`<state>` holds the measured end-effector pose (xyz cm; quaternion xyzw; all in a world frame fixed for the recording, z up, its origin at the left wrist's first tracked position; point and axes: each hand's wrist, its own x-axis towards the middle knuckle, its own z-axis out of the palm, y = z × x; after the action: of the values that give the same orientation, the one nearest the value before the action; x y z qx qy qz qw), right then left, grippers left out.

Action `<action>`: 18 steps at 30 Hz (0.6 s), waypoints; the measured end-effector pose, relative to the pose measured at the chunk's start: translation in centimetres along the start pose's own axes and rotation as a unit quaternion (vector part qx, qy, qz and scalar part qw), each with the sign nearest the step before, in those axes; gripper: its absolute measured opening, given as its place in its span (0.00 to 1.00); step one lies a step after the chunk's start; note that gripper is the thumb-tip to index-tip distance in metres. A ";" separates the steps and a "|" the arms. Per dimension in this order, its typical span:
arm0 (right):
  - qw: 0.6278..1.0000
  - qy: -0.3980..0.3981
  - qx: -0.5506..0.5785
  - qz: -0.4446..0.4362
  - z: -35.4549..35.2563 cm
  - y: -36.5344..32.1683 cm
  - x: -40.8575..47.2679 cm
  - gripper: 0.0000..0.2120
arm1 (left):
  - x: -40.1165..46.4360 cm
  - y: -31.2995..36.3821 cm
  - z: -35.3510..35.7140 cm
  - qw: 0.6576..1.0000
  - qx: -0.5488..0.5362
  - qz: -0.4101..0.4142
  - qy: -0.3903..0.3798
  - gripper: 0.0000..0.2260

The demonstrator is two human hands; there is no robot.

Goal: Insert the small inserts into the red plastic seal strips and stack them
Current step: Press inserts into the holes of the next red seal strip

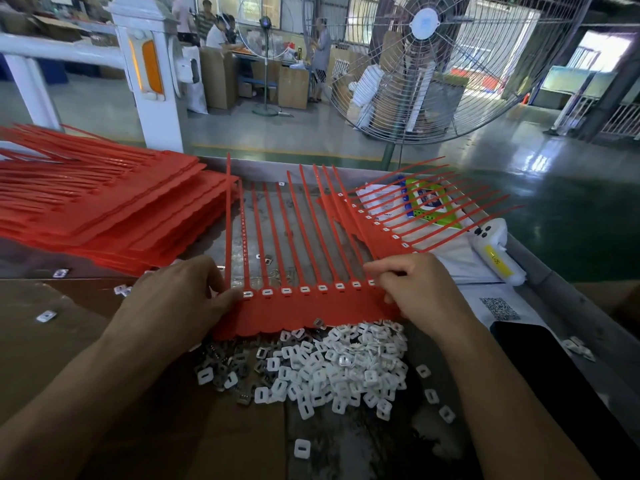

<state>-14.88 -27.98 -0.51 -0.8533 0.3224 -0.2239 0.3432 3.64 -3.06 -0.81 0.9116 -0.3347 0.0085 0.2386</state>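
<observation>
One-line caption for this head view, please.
Both hands grip a red seal strip sheet above a pile of white inserts.

A red plastic comb-like sheet of seal strips (pixel 304 306) lies at the centre of the frame on the desk (pixel 86 327), the left hand (pixel 180 296) on its left end and the right hand (pixel 422 292) on its right end. Below it sits a heap of small white plastic inserts (pixel 332 365). A stack of red strip sheets (pixel 104 206) fills the upper left; another red strip sheet (pixel 398 216) lies upper right of centre, over printed packets (pixel 429 202). A large wire-caged floor fan (pixel 436 64) stands behind the desk.
</observation>
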 end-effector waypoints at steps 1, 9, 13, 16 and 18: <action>1.000 0.031 0.000 0.005 -0.2 0.2 0.2 0.15 | 0.0 -0.1 -0.1 1.000 0.010 -0.005 -0.001 0.14; 0.988 0.054 -0.132 0.060 -0.7 1.4 0.6 0.10 | 0.2 -0.3 -0.5 0.998 0.034 -0.042 -0.033 0.19; 0.996 0.040 -0.017 0.081 -0.5 1.4 0.9 0.08 | 0.5 -0.4 -0.5 0.997 -0.035 -0.065 -0.036 0.16; 0.983 0.019 0.124 0.131 -0.5 1.3 1.1 0.07 | 1.0 -0.4 -0.6 0.990 -0.113 -0.078 -0.042 0.13; 0.975 0.007 0.166 0.147 -0.4 1.2 1.2 0.08 | 1.1 -0.2 -0.6 0.979 -0.176 -0.090 -0.051 0.10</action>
<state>-14.79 -29.62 -0.92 -0.7258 0.4051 -0.2273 0.5074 4.71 -3.26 -0.15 0.8810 -0.2587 -0.1184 0.3780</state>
